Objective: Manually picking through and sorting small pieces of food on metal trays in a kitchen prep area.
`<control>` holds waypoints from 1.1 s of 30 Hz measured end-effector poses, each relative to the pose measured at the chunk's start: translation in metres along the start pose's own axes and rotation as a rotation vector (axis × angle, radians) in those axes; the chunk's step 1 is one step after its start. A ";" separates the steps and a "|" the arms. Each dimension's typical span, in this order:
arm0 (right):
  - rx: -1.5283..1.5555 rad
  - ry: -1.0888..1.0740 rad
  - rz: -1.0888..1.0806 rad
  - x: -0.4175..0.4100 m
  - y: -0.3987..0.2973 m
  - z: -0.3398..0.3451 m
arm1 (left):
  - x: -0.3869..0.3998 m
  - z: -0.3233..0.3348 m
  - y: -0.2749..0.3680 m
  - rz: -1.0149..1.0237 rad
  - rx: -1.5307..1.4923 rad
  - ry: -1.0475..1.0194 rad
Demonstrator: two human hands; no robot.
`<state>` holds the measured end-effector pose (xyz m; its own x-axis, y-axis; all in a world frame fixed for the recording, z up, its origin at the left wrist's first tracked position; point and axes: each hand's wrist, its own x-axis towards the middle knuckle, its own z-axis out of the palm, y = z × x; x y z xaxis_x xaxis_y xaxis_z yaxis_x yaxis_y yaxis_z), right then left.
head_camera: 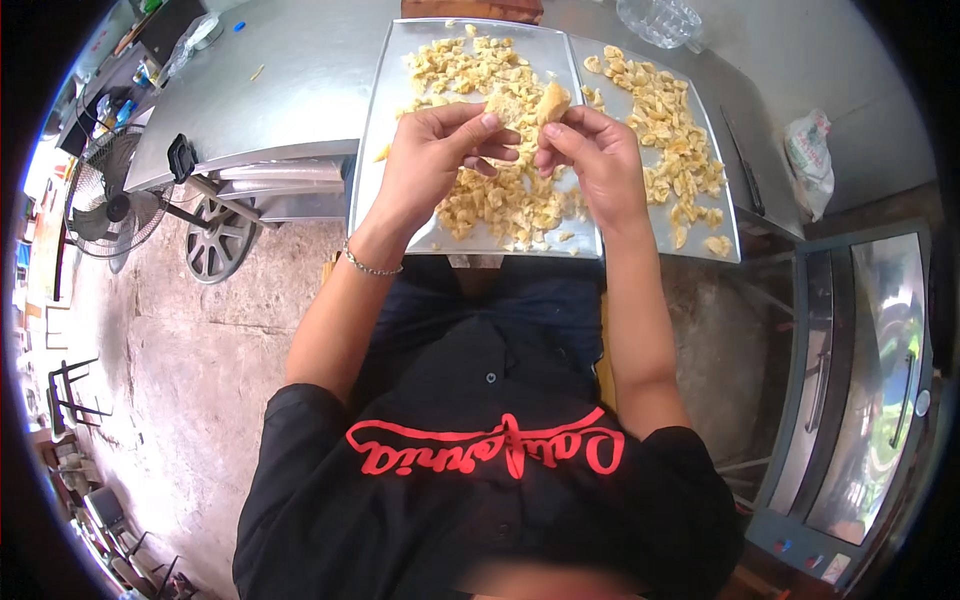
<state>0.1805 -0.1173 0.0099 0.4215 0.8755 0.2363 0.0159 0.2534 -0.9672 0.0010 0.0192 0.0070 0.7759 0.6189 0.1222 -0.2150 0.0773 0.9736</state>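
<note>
Over a metal sheet tray [373, 195] strewn with torn pale-yellow pieces of bread or cake [491, 206], my two hands are held close together. Between the thumb and fingers of my left hand [446, 142] is a yellow piece [504, 107] with its crumbly inside showing. My right hand [596, 157] pinches another piece [553, 103], which has a smoother golden surface. The two held pieces are apart. Part of the spread of pieces is hidden under my hands. A second tray [716, 251] on the right also bears many torn pieces.
A steel table [300, 82] extends to the left, with a pedestal fan [112, 199] near its end. On the right lie a long knife [742, 161] and a white plastic bag [810, 161]. A clear plastic container [660, 21] stands behind. A deck oven [847, 375] is at lower right.
</note>
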 end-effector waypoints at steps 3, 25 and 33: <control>-0.057 -0.028 -0.015 -0.013 0.007 0.004 | 0.001 0.001 -0.006 -0.036 -0.064 -0.003; -0.391 -0.084 0.009 -0.020 0.019 0.008 | -0.009 0.018 -0.016 0.354 0.421 -0.052; -0.759 -0.078 -0.010 -0.026 -0.013 0.008 | -0.009 0.014 -0.014 0.439 0.647 0.050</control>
<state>0.1622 -0.1403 0.0167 0.3534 0.9083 0.2237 0.6499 -0.0663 -0.7571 0.0058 0.0015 -0.0052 0.6687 0.5230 0.5285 -0.0957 -0.6444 0.7587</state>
